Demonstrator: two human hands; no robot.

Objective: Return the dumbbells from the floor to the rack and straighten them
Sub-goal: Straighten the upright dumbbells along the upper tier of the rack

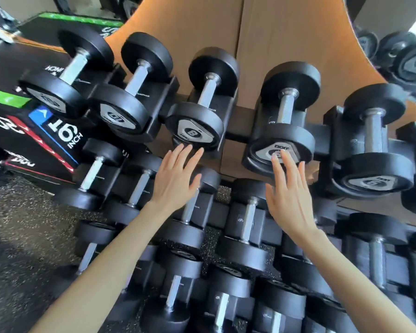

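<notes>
our left hand and right hand, both spread flat and empty, press two dumbbell ends; we judge them heavy, rigid, best gripped by the steel handle.

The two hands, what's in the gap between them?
Head view: between the left hand and right hand, a lower-shelf dumbbell sits racked.

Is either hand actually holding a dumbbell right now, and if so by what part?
Nothing is held. The left hand and right hand are open and flat, their fingertips at the front ends of two top-row dumbbells.
</notes>
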